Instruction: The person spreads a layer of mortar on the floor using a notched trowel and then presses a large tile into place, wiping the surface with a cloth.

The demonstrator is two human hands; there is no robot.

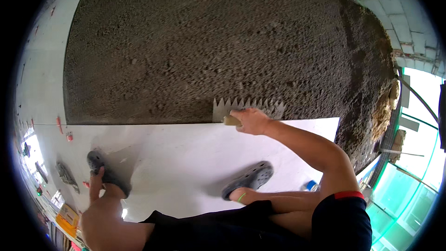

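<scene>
My right hand (251,120) is closed around the pale handle (231,121) of a notched trowel (224,109). The trowel's grey metal blade lies at the near edge of a dark, rough mortar bed (209,46), its pointed teeth facing away from me. Just this side of it is a large glossy white tile (176,158), on which both my feet rest in grey clogs (251,179). At the lower left, my left hand (95,183) hangs by my bent leg, close to the left clog. Its fingers show only in part.
Along the left run more white tiles (44,74) with red tile clips (59,125) at their joints. A blue-and-white round object (311,186) lies by my right leg. At right are rubble (385,111), a block wall (402,23) and green-tinted glass (399,195). A yellow box (67,218) stands lower left.
</scene>
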